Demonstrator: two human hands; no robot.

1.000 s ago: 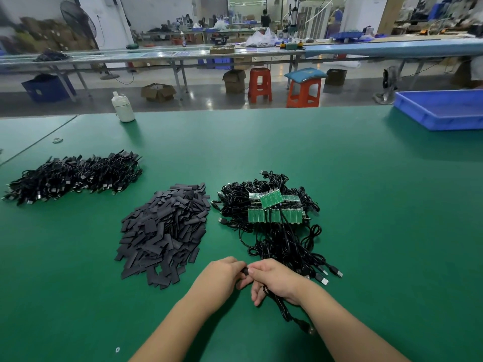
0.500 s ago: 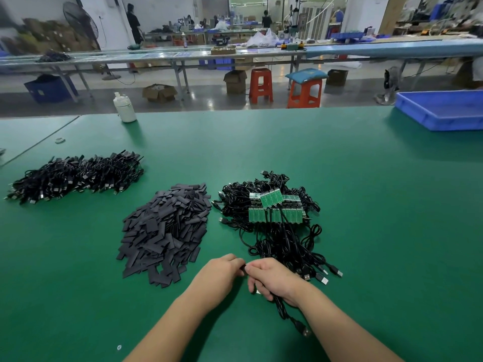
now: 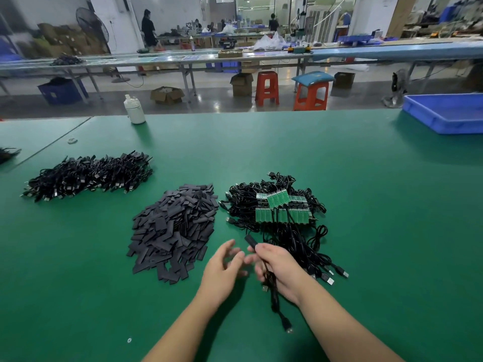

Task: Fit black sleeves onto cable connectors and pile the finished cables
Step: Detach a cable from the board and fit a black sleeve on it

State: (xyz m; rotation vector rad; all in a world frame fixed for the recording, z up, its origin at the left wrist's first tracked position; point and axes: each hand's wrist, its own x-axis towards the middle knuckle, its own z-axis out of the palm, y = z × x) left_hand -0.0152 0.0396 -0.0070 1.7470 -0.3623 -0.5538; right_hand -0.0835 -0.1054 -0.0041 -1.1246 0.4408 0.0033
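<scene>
**Sleeve on, cable ready for the pile**

The right hand (image 3: pixel 277 270) grips a black cable (image 3: pixel 274 296), fingers curled round it, with the sleeved end (image 3: pixel 251 241) poking up and away past the fingertips. The rest of the cable hangs below the hand and trails onto the green table (image 3: pixel 379 205), ending in a plug (image 3: pixel 287 327). The left hand (image 3: pixel 222 273) is open just beside it, fingers spread and relaxed, holding nothing; its fingers are blurred, so exactly how they lie is hard to read.

The sleeve appears to be seated, so the step in hand looks like checking it and passing the cable on. To do it well:

- Look at the sleeved end before letting go: the sleeve should cover the connector evenly, not sit skewed or half on.
- Carry the cable by the cord close to the sleeve, so that the sleeve is not dragged back off.
- Lift the trailing plug clear of the unfinished bundle (image 3: pixel 277 212) with its green circuit boards (image 3: pixel 278 198), which lies just beyond the right hand; a snag there would pull other cables along.
- Lay it on the finished pile (image 3: pixel 88 176) at far left, well apart, passing over the heap of loose sleeves (image 3: pixel 172 228) without scattering them.
- The free left hand is nearest that heap and is well placed to pick the next sleeve.
</scene>
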